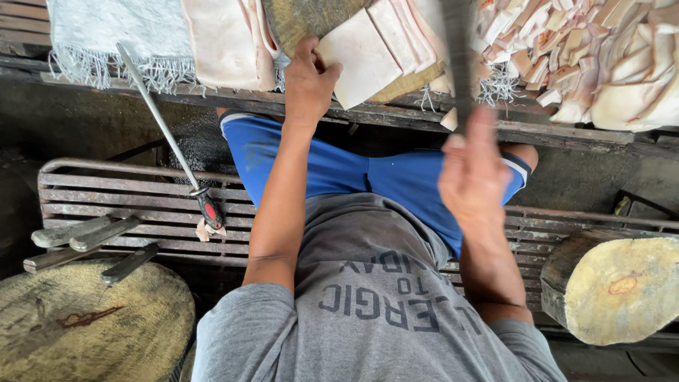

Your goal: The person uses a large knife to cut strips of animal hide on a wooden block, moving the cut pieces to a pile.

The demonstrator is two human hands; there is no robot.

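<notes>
The left hand (309, 81) lay flat on a pale meat slab (361, 60) at the near edge of the chopping block (297, 21), fingers apart. The right hand (472, 173) was clamped around a blurred knife (458, 49) above the counter (396, 117) edge, with free room beside it.

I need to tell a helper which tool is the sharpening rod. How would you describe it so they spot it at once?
Start at the metal slatted bench beside the person's blue shorts. A long thin steel rod leans from the bench up to the fringed white cloth, ending below in a black and red handle. Unlike the flat, broad knives lying nearby on the bench, it is round, slim and slanted.
</notes>
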